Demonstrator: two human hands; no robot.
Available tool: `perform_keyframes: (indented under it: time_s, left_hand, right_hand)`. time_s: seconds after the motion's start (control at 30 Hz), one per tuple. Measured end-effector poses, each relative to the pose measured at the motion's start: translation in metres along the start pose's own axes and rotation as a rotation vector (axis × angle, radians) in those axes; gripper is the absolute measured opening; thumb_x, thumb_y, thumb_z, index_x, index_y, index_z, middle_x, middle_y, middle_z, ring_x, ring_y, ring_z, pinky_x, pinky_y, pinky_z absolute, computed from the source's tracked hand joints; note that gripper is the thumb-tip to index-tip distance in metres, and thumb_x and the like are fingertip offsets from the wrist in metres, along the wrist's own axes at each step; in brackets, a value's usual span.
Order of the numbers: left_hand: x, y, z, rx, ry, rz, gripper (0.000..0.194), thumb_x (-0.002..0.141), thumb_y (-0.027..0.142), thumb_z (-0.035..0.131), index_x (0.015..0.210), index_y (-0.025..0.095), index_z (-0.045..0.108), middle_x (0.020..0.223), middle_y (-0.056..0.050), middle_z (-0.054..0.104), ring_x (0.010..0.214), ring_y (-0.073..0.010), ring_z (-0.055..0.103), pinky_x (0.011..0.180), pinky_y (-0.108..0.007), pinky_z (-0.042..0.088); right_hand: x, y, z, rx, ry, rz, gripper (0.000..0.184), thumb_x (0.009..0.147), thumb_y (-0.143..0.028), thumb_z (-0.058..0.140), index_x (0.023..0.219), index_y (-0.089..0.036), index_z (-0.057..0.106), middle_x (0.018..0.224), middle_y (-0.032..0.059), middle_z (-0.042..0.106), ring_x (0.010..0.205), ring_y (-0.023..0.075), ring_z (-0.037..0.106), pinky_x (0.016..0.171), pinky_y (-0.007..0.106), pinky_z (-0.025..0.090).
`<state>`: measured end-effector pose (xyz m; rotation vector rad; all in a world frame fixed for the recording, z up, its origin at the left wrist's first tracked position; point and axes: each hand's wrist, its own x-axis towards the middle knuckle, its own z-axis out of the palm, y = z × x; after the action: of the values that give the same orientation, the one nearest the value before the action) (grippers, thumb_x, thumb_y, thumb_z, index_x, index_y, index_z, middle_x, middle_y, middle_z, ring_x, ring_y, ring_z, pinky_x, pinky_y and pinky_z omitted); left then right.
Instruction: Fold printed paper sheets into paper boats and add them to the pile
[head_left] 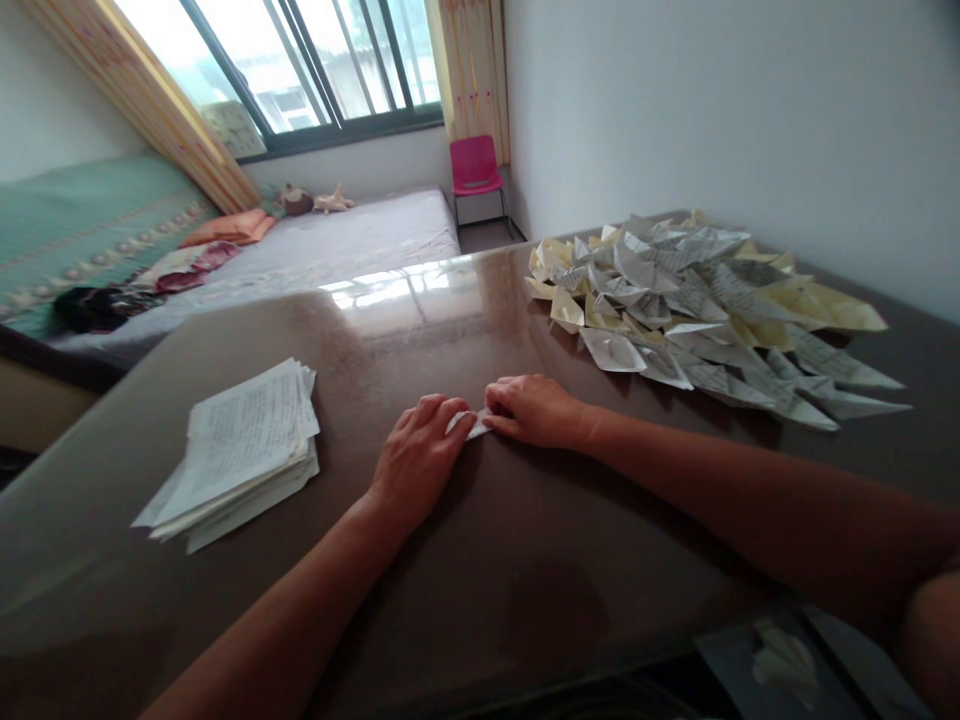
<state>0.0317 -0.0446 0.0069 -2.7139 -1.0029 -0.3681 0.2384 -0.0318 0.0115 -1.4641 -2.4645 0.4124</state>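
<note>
A small folded piece of white paper [478, 424] lies on the brown tabletop [420, 350], mostly covered by my fingers. My left hand [424, 445] grips its left end, fingers curled and pressed down. From the other side, my right hand [532, 410] pinches the right end between thumb and bent fingers. Only a narrow strip of the paper shows between the two hands, so its full shape is hidden. Left of my hands sits a stack of printed paper sheets [244, 425]. To the right, a heap of folded paper boats [675, 290], white and yellowish, covers the table's far corner.
Beyond the table is a bed [360, 235] with orange folded bedding [229, 228] and stuffed toys [296, 200]. A pink chair [476, 165] stands by the window wall. The right wall [712, 110] borders the table. Below the near edge, a pale crumpled item [784, 660] is visible.
</note>
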Motion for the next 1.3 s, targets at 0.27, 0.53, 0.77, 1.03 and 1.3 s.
perform_keyframes:
  time_s: [0.27, 0.53, 0.77, 1.03, 1.3]
  left_hand:
    - [0.004, -0.016, 0.008, -0.067, -0.06, -0.05, 0.04, 0.094, 0.025, 0.043, 0.134, 0.02, 0.048, 0.136, -0.011, 0.051, 0.127, -0.0272, 0.042, 0.103, -0.046, 0.038]
    - [0.008, -0.033, 0.009, -0.193, -0.102, -0.092, 0.036, 0.086, 0.046, 0.055, 0.116, 0.026, 0.061, 0.105, -0.007, 0.057, 0.1, -0.0237, 0.054, 0.094, -0.044, 0.042]
    - [0.007, -0.028, 0.009, -0.284, -0.056, -0.108, 0.026, 0.088, 0.044, 0.054, 0.1, 0.022, 0.062, 0.093, -0.004, 0.058, 0.088, -0.0198, 0.057, 0.082, -0.034, 0.046]
    - [0.004, -0.025, 0.006, -0.514, 0.009, -0.217, 0.018, 0.09, 0.037, 0.052, 0.09, 0.022, 0.062, 0.089, -0.001, 0.058, 0.079, -0.0137, 0.059, 0.076, -0.025, 0.047]
    - [0.006, -0.026, 0.005, -0.679, -0.024, -0.33, 0.024, 0.086, 0.041, 0.056, 0.086, 0.018, 0.065, 0.078, 0.002, 0.066, 0.07, -0.0116, 0.057, 0.067, -0.022, 0.044]
  right_hand:
    - [-0.004, 0.0, 0.003, 0.063, 0.072, 0.002, 0.017, 0.086, -0.034, 0.06, 0.092, -0.019, 0.059, 0.088, 0.004, 0.064, 0.073, 0.0138, 0.057, 0.062, 0.023, 0.033]
    - [-0.007, 0.005, 0.006, 0.121, 0.097, -0.007, 0.021, 0.085, -0.038, 0.062, 0.097, -0.022, 0.067, 0.09, 0.0021, 0.064, 0.076, 0.0138, 0.058, 0.065, 0.023, 0.035]
    - [-0.009, 0.005, 0.008, 0.173, 0.131, -0.012, 0.022, 0.086, -0.039, 0.06, 0.101, -0.027, 0.07, 0.1, 0.0021, 0.063, 0.083, 0.0142, 0.06, 0.071, 0.024, 0.038]
    - [-0.005, 0.008, 0.013, 0.367, 0.163, 0.011, 0.015, 0.084, -0.027, 0.061, 0.095, -0.021, 0.068, 0.084, -0.0001, 0.068, 0.07, 0.0111, 0.058, 0.065, 0.022, 0.038]
    - [-0.001, 0.009, 0.006, 0.559, 0.094, 0.026, 0.014, 0.08, -0.015, 0.057, 0.089, -0.015, 0.068, 0.079, 0.0017, 0.067, 0.071, 0.0113, 0.058, 0.066, 0.022, 0.04]
